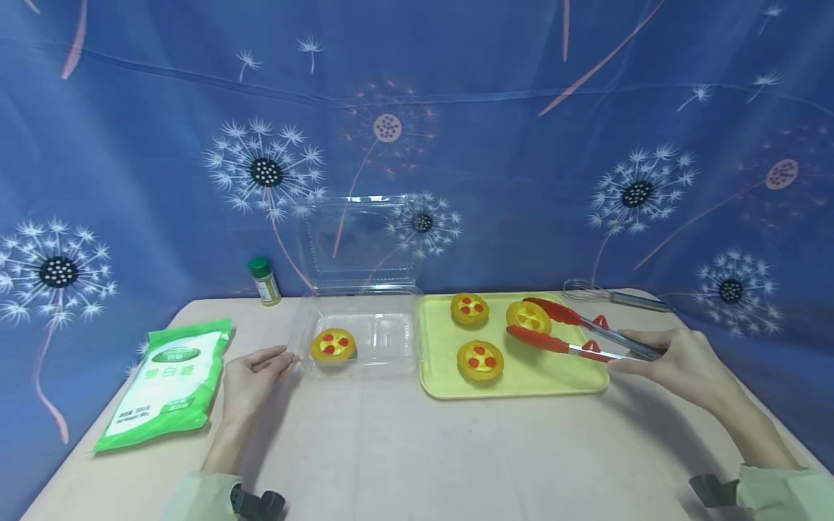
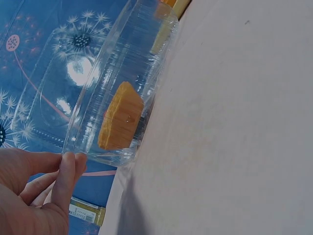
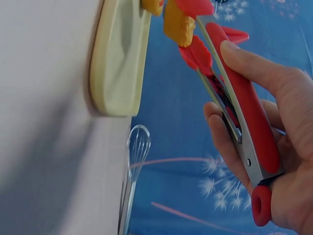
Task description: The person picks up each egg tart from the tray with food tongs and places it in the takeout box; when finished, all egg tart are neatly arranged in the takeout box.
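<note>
My right hand (image 1: 680, 362) grips a pair of tongs (image 3: 249, 107) with red tips and metal arms. Between the tips is a yellow tart (image 1: 529, 317), over the right part of the yellow tray (image 1: 560, 380). Two tarts with red spots, one at the back (image 1: 470, 310) and one nearer (image 1: 480, 361), lie on the tray's left part. At the left, my left hand (image 1: 250, 380) pinches the rim of a clear plastic box (image 1: 384, 333), thumb against fingers in the left wrist view. One red-spotted tart (image 2: 121, 117) sits inside the box, whose lid (image 1: 361, 246) stands up behind.
A green and white bag (image 1: 166, 383) lies at the left of the table. Behind it stands a small green-capped jar (image 1: 264, 281). A whisk (image 1: 619, 295) lies behind the tray at the right. A blue dandelion-print cloth (image 1: 495, 166) hangs along the back.
</note>
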